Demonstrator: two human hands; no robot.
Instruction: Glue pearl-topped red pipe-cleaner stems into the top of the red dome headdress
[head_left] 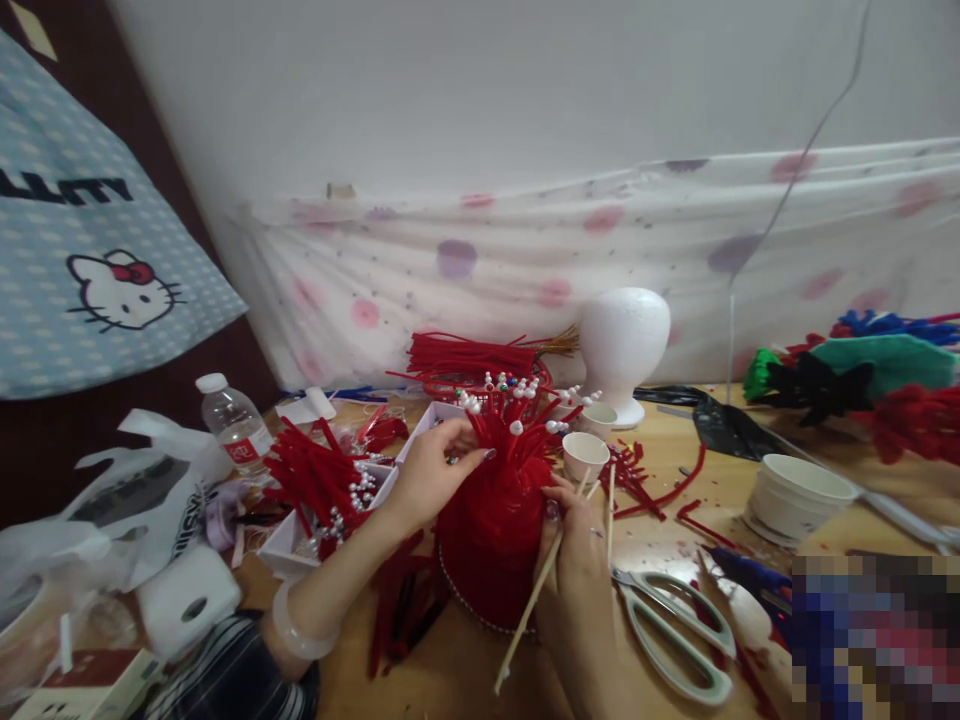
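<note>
A red, rounded headpiece (pixel 499 520) with a beaded lower edge sits in front of me on the table. Red fuzzy pipe-cleaner stems (pixel 495 420) rise from its top, many tipped with white beads. My left hand (pixel 439 460) is at the upper left of the headpiece, thumb and fingers curled around the base of the stems. On the other side, my right hand (pixel 574 545) has its fingertips against the headpiece. A thin wooden chopstick (pixel 529 610) is held in this hand, slanting down to the left. The exact fingertip contacts are partly hidden.
Scissors (pixel 675 630) lie right of my right hand. Paper cups (pixel 585 455), a larger white tub (pixel 795 500) and a white foam head (pixel 625 345) stand farther back. At left are a box of red stems (pixel 300 540), a bottle (pixel 236 425) and a paper roll (pixel 187 600).
</note>
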